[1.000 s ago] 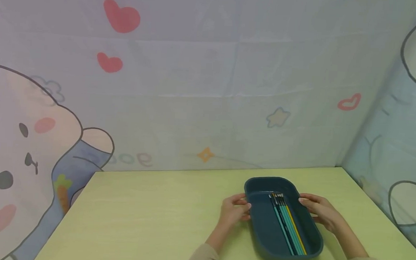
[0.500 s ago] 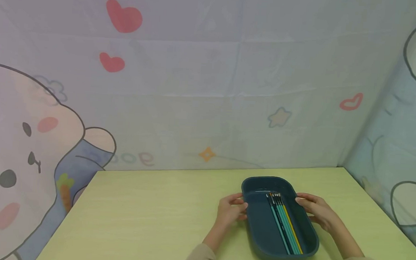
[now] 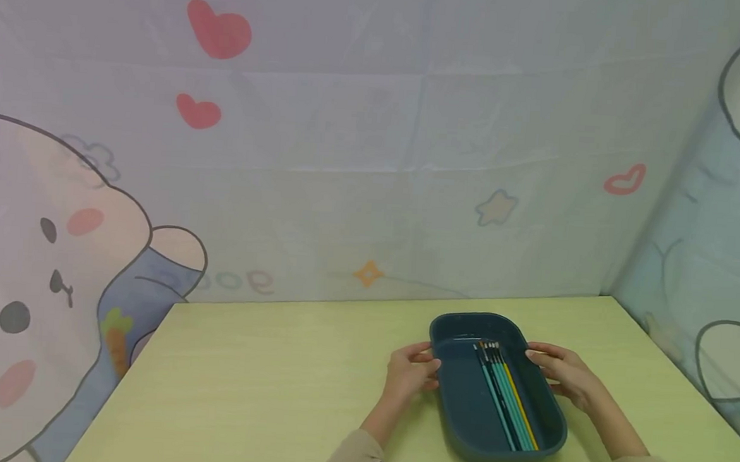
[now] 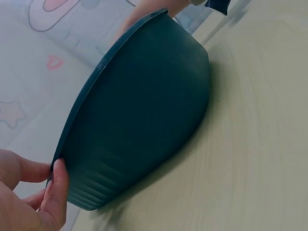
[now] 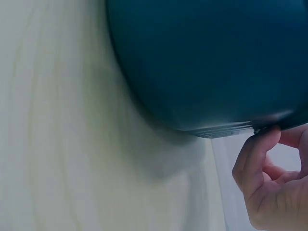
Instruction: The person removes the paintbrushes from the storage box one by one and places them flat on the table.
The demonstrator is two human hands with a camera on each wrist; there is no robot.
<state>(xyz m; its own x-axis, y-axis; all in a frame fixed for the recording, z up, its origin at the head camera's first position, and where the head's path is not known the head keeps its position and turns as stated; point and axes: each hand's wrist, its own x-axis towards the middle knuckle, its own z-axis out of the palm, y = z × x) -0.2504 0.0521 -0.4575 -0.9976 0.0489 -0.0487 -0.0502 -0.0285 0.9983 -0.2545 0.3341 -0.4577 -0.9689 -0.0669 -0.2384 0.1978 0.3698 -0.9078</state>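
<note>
A dark blue-green tray (image 3: 464, 399) with rounded corners sits at the right of the head view. Inside it, several slim paintbrushes (image 3: 507, 398) lie side by side, mostly teal-handled and one yellow, bristles toward the far end. My left hand (image 3: 405, 376) pinches the rim on the tray's left side; the left wrist view shows thumb and fingers at the edge of the tray wall (image 4: 139, 96). On the opposite side my right hand (image 3: 569, 376) holds the rim between thumb and fingers. Whether the tray's base touches the table, I cannot tell.
The pale yellow table (image 3: 259, 380) extends to the left of the tray. Behind it hangs a printed cloth backdrop (image 3: 351, 131), and another cloth side (image 3: 711, 266) borders the right edge. Dark straps show at both sleeves.
The tray, its paintbrushes and both hands have shifted slightly left since one second ago. Over the last half second they hold nearly still, and both grips stay the same.
</note>
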